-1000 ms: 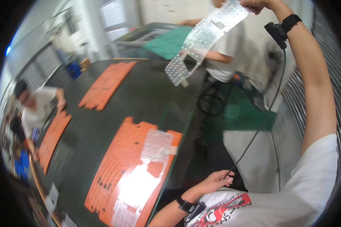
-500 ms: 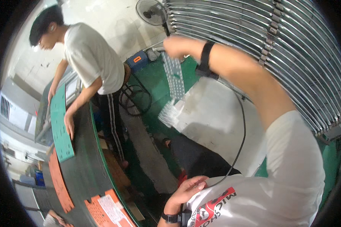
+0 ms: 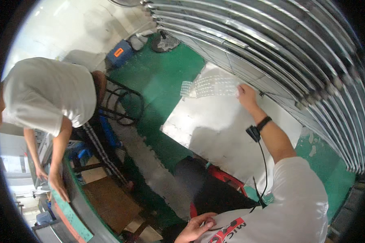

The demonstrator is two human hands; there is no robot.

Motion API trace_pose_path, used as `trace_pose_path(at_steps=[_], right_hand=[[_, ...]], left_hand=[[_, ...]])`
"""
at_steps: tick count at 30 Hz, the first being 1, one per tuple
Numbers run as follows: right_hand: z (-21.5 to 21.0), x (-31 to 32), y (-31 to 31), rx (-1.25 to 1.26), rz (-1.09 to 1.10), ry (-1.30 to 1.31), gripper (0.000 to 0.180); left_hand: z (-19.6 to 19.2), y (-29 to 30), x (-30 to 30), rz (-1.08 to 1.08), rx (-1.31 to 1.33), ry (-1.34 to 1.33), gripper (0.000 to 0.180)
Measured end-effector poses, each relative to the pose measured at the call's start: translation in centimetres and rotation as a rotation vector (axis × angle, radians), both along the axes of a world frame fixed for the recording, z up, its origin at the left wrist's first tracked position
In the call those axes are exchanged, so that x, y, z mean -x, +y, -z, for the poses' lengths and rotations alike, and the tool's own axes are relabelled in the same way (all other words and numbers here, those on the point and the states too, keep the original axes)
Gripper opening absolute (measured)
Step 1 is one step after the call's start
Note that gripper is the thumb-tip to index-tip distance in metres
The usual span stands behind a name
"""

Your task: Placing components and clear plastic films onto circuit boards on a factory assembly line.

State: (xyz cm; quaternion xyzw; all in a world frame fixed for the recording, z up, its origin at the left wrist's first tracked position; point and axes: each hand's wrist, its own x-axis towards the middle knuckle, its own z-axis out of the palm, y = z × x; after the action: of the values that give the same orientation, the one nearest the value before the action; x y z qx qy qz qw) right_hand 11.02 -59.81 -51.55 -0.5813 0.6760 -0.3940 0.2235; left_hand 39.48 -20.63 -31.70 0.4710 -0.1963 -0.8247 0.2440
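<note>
My right hand (image 3: 245, 96) is stretched out away from me and grips one end of a clear, dimpled plastic sheet (image 3: 209, 86). The sheet hangs out to the left of the hand, over the green floor (image 3: 162, 81) and a pale floor patch (image 3: 215, 129). It sits just in front of a rack of long metal shelves (image 3: 280, 52). A black wristband with a cable is on that wrist. My left hand (image 3: 196, 227) rests against my white shirt at the bottom of the view, fingers loosely curled, nothing visibly in it.
A person in a white shirt (image 3: 44, 95) bends at the left, hands on a dark conveyor table (image 3: 71, 202) bearing green and orange sheets. A blue box (image 3: 119, 52) and a fan base (image 3: 166, 42) stand on the far floor. A black hose coil (image 3: 123, 103) lies nearby.
My view has swung from the table round to the floor and rack. My right hand has carried the plastic sheet from overhead down toward the metal shelves. My left hand stays at my shirt.
</note>
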Motion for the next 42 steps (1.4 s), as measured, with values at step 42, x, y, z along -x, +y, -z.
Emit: trace_pose_path(at_steps=[42], right_hand=[[8.7,-22.9,10.1,-0.436,-0.75,0.14,0.03]], left_hand=[[-1.5,6.4,-2.2,-0.006,0.137,-0.384,0.056]])
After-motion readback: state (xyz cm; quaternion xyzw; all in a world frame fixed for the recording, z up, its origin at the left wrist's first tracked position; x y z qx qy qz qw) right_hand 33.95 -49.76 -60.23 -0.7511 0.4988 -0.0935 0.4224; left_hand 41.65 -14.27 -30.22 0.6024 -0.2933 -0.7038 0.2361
